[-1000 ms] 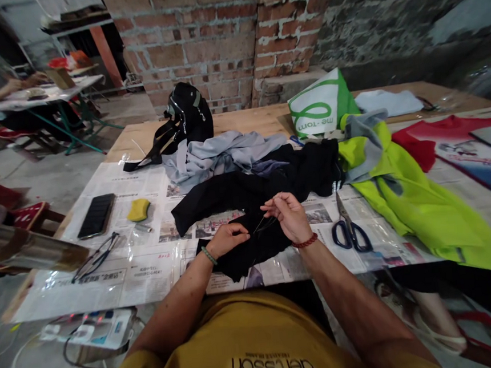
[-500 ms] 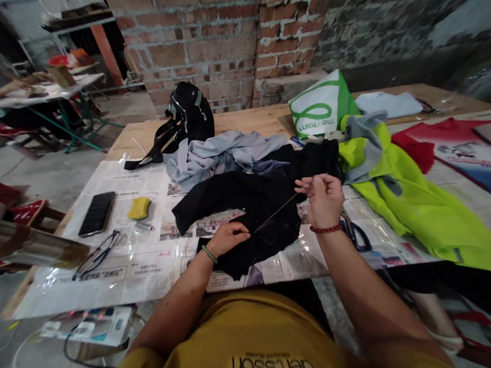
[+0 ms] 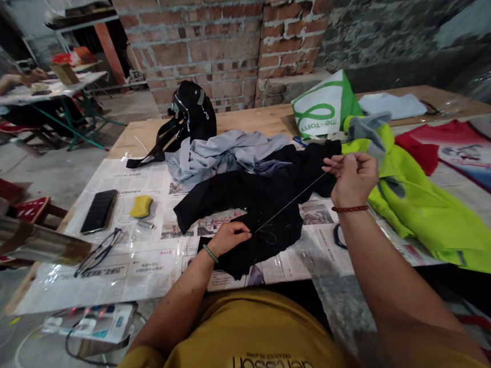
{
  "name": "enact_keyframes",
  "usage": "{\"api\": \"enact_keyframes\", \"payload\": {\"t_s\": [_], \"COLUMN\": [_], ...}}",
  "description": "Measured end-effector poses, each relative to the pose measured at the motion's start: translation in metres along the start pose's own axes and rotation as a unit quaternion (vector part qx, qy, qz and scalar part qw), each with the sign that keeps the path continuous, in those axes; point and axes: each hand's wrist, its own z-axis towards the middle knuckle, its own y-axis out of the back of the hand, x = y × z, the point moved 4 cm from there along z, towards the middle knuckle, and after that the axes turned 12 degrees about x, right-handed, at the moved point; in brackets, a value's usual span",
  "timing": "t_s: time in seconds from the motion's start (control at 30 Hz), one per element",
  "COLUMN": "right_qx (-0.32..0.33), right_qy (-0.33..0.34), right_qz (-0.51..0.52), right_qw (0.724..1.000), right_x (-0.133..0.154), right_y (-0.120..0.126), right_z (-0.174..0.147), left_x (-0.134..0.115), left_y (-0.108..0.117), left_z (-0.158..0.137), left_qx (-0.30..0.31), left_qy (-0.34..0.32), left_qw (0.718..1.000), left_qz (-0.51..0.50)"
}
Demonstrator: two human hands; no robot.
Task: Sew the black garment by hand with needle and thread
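A black garment [image 3: 233, 192] lies spread across the newspaper in front of me. My left hand [image 3: 229, 238], with a green bead bracelet, pinches a fold of it near its front. A pale thread [image 3: 292, 203] runs taut from the cloth by those fingertips up to my right hand [image 3: 354, 179], which wears a red bracelet and is closed on the thread's far end. Whether a needle sits in those fingers is too small to tell. A loose loop of thread rests on the black cloth. Scissors with a blue handle [image 3: 339, 237] are partly hidden by my right forearm.
Grey cloth [image 3: 226, 154], a black bag [image 3: 196, 111] and a green-white bag [image 3: 325, 108] lie behind. A neon-yellow garment [image 3: 428, 208] is right. At left are a phone [image 3: 99, 211], yellow sponge [image 3: 140, 206], glasses [image 3: 99, 254] and metal flask [image 3: 30, 237]. A person sits farther off.
My right hand has moved right and slightly up, drawing out a longer stretch of thread from the black garment. My left hand stays in place on the cloth.
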Motion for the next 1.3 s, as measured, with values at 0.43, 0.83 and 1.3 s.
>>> {"api": "enact_keyframes", "payload": {"t_s": [0.43,0.83,1.3], "right_qx": [-0.013,0.017,0.137], "right_qy": [0.043,0.095,0.010], "right_qz": [-0.051,-0.085,-0.096], "right_qw": [0.998,0.992,0.986], "right_x": [0.018,0.045,0.047], "right_y": [0.004,-0.006,-0.040], "right_z": [0.052,0.093,0.032], "left_x": [0.000,0.002,0.001], "left_y": [0.000,0.001,0.004], "left_z": [0.000,0.000,-0.001], "left_qx": [-0.001,0.003,-0.010], "left_qy": [0.004,0.007,-0.003], "left_qw": [1.000,1.000,1.000], "left_qz": [0.011,0.028,0.002]}}
